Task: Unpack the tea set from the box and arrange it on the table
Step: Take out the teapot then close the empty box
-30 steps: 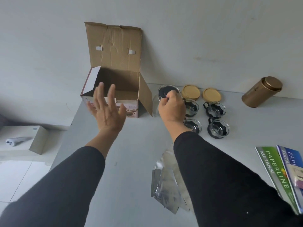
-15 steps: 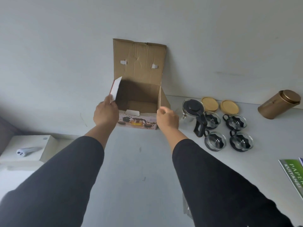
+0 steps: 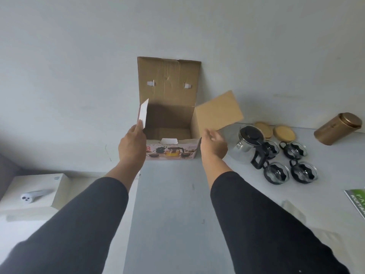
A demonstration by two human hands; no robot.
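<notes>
The cardboard tea set box (image 3: 171, 152) stands open against the wall, its lid flap upright and only bare cardboard showing inside. My left hand (image 3: 132, 145) pinches the lower edge of the white left side flap (image 3: 143, 113). My right hand (image 3: 213, 147) hovers with loose fingers just under the brown right side flap (image 3: 219, 111), which is swung outward. To the right stand a glass teapot (image 3: 246, 144) with a black lid and handle, several glass cups (image 3: 276, 173) in black holders, and two round wooden coasters (image 3: 284, 132).
A gold canister (image 3: 339, 128) lies tilted at the far right by the wall. A green booklet (image 3: 357, 202) and clear plastic wrap (image 3: 294, 211) lie at the right of the grey table (image 3: 171, 210). Left of the table, a white box (image 3: 59, 189) carries a small white device (image 3: 35, 195).
My right hand left the teapot and came to the box. Both hands reached the box's front corners; the right side flap has swung outward, and my left hand now pinches the left flap.
</notes>
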